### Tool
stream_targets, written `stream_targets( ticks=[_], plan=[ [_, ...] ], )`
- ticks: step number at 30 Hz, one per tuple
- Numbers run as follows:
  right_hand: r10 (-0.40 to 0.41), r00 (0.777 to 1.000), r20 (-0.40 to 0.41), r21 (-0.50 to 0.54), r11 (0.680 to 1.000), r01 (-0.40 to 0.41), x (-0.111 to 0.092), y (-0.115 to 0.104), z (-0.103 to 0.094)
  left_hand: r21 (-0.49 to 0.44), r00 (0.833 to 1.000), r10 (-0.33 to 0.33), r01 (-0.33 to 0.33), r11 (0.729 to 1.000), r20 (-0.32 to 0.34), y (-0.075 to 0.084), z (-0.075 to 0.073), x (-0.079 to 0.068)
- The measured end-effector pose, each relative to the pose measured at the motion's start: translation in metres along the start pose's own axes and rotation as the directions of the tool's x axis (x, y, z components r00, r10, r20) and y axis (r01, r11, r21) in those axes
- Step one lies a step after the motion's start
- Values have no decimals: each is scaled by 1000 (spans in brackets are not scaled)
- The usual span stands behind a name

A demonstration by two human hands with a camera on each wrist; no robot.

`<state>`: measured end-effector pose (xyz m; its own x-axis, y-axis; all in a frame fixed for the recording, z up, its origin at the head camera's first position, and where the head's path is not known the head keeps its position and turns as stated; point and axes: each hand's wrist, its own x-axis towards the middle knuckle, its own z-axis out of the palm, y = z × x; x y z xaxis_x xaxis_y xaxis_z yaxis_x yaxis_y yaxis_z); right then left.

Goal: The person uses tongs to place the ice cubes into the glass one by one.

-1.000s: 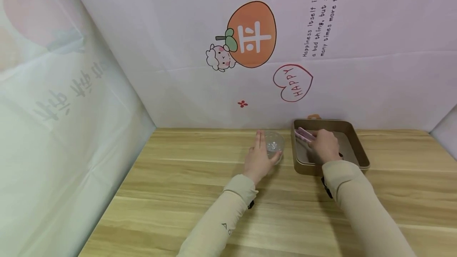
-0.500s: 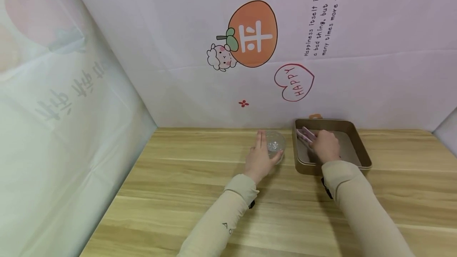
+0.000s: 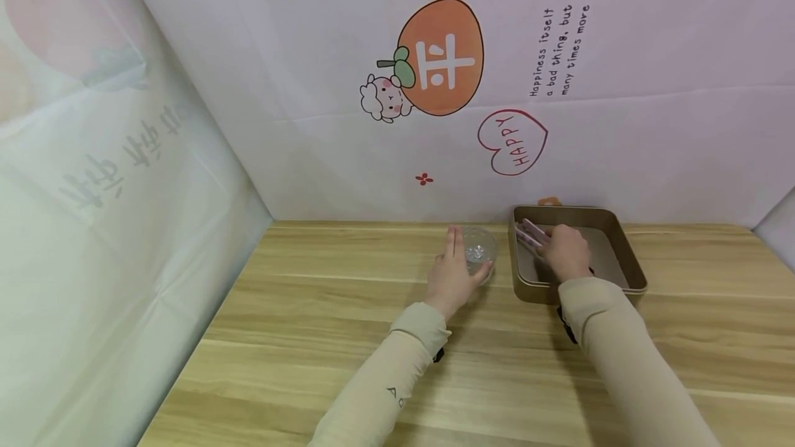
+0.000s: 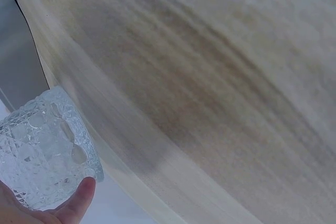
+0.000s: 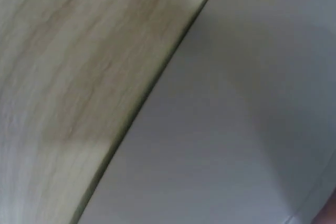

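Note:
My left hand (image 3: 452, 280) is around the left and near sides of a clear, faceted glass cup (image 3: 481, 243), the thumb on its near right side. In the left wrist view the cup's diamond-cut wall (image 4: 37, 150) shows at lower left, a fingertip (image 4: 81, 195) against it. Pinched in my right hand (image 3: 566, 254) are pale pink tongs (image 3: 535, 232), their two arms spread apart and pointing to the far left corner of a bronze-coloured tin (image 3: 531, 292). The right hand hides the grip end of the tongs. Only a sliver of hand shows in the right wrist view.
The tin stands to the right of the cup, close to the white printed backdrop (image 3: 335, 164). Beneath everything lies a wood-grain tabletop (image 3: 298, 330). Another white sheet (image 3: 186, 240) hangs along the left side.
The arms of the tongs drew apart, then closed slightly, staying inside the tin. The left hand and the cup have kept their place.

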<state>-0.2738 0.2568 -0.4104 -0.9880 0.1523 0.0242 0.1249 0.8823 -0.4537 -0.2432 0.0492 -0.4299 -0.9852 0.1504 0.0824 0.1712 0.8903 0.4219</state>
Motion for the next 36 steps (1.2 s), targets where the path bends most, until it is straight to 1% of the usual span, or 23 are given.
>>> stream_targets(
  ticks=[6, 13, 16, 21, 25, 30, 36],
  plan=[
    [21, 999, -25, 34, 999, -20, 2, -1, 5, -2, 1000, -3, 3, 1000, 4, 0, 1, 0],
    [-2, 996, -85, 41, 999, 6, 3, 0, 9, 0, 1000, -9, 9, 1000, 10, 1, -2, 1],
    [2, 995, -100, 44, 999, 2, 4, 1, 10, -9, 1000, -6, 6, 1000, 9, 2, -3, 1],
    [30, 996, -80, 34, 999, -27, 3, 2, 10, -25, 1000, -6, 6, 1000, 15, 1, -3, 0],
    [40, 995, -91, 26, 999, -37, 2, 6, 10, -22, 1000, -8, 9, 1000, 16, 0, -1, -1],
    [22, 994, -109, 26, 999, -19, 2, 9, 9, -17, 1000, 1, -1, 1000, 3, 0, 0, -1],
    [10, 995, -101, 31, 1000, -7, 2, 9, 9, -17, 1000, -10, 10, 1000, 11, 0, -1, -1]
  ],
)
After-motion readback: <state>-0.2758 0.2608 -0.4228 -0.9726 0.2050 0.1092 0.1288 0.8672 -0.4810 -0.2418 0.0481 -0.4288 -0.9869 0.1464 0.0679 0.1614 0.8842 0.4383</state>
